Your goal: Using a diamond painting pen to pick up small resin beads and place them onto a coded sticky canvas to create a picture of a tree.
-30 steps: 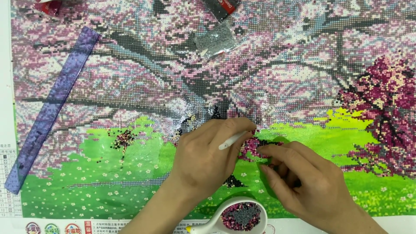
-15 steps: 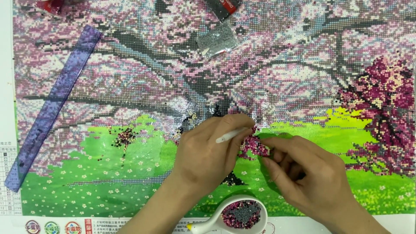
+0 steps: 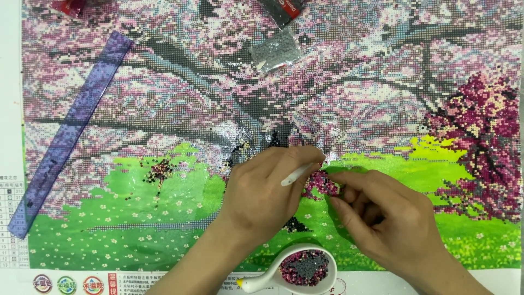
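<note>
A large diamond-painting canvas (image 3: 164,229) of pink blossom trees over green grass fills the view. My left hand (image 3: 262,191) holds a white applicator pen (image 3: 297,175), its tip hidden under my fingers near the canvas middle. My right hand (image 3: 382,218) rests on the canvas just to the right, its fingertips pinched at the edge of a small magenta patch of beads (image 3: 319,184). A white spouted tray (image 3: 303,267) with dark red and grey beads sits below both hands at the bottom edge.
A translucent purple ruler (image 3: 68,136) lies slanted on the left side. A small clear bag of grey beads (image 3: 274,52) lies at the top centre, with a darker packet (image 3: 281,8) above it and a red packet (image 3: 68,6) at top left.
Both hands have shifted slightly to the right along the canvas; the pen stays in my left hand and my right fingers stay at the magenta patch.
</note>
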